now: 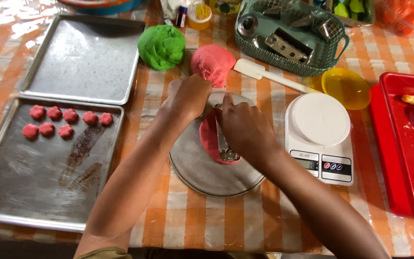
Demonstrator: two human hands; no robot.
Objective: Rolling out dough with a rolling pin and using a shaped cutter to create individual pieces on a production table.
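A flattened sheet of pink dough [208,139] lies on a round metal plate [202,172] in the middle of the table. My right hand [243,127] presses a small metal cutter [226,152] into the dough. My left hand [188,98] rests on the far edge of the dough and plate; what its fingers grip is hidden. Behind the hands sit a ball of pink dough [212,63] and a ball of green dough [161,45]. Several small pink flower-shaped pieces [65,122] lie in two rows on the near metal baking tray [39,192].
A second metal tray [85,57] lies behind the first. A white kitchen scale [319,136] stands right of the plate, with a yellow bowl [346,88], a white spatula [269,76], a teal basket of metal tools [291,38] and a red tray [408,144].
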